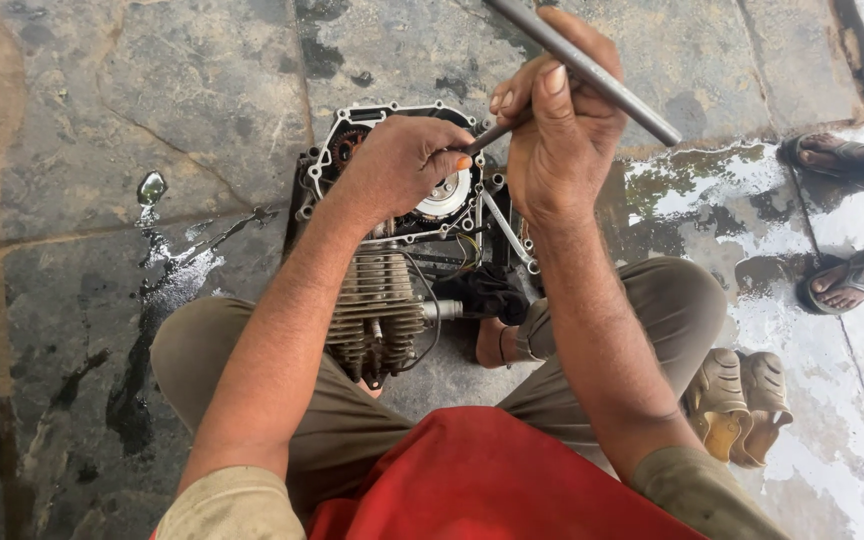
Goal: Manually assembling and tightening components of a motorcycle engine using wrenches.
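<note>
Engine [392, 270] on stone floor [102, 150]; left hand [397, 165] fingers grip short tool [497, 132] (tip hidden); right hand [562, 130] fingers wrap metal rod [592, 72].

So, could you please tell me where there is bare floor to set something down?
Bare stone lies left of the engine, beyond the oil streaks. It is crowded right: sandals by the knee and another person's feet.

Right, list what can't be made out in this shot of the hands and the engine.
Head view only:
- Engine: centre of the open side is covered by the left hand.
- Metal rod: upper end cut off by the top edge; lower tip hidden behind the right hand.
- Bystander's sandalled feet: legs cut off by the right edge.
</note>
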